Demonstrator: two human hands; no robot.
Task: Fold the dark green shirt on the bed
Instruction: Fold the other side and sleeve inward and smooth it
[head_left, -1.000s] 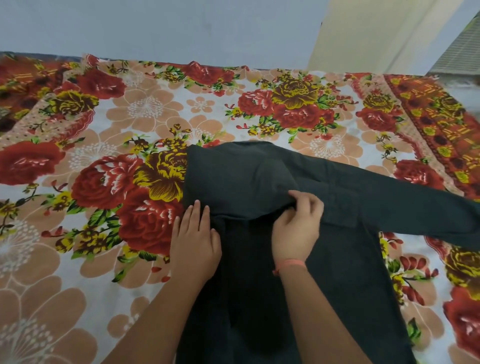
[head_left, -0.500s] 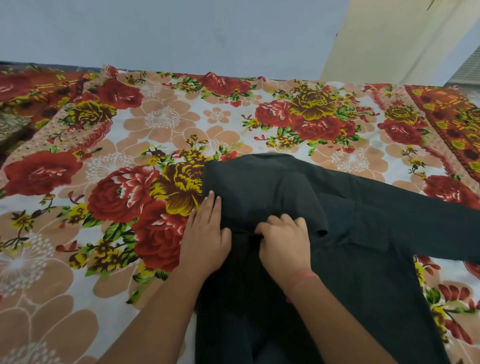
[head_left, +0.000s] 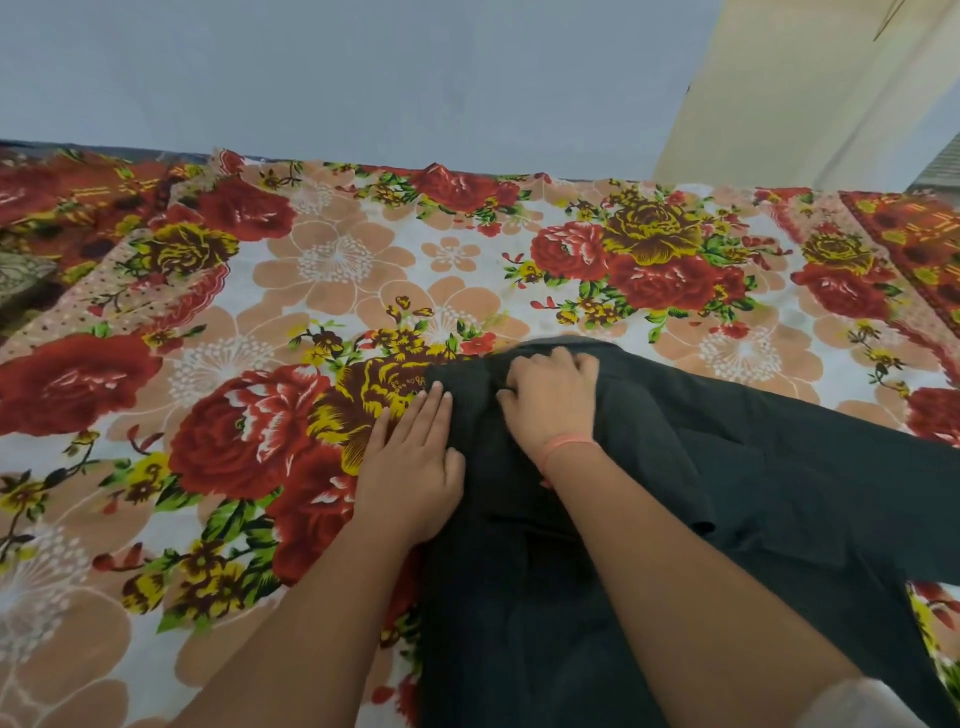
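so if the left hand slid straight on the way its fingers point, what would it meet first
Probably the near left corner of the dark green shirt: the left hand lies flat along the shirt's left edge, fingers aimed up and slightly right. Past that corner, only floral bedsheet up to the wall.

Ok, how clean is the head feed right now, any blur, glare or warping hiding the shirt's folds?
Head view: soft even light, no glare; wide-angle bending at the edges; slight blur throughout; the dark green cotton shirt reads nearly black, so creases near both hands, left and right, barely show.

Shirt (head_left: 727, 519) lies on the bed (head_left: 311, 291) toward its right edge. Left hand (head_left: 410, 467) rests at the shirt's left edge; right hand (head_left: 550, 400) on its far end.
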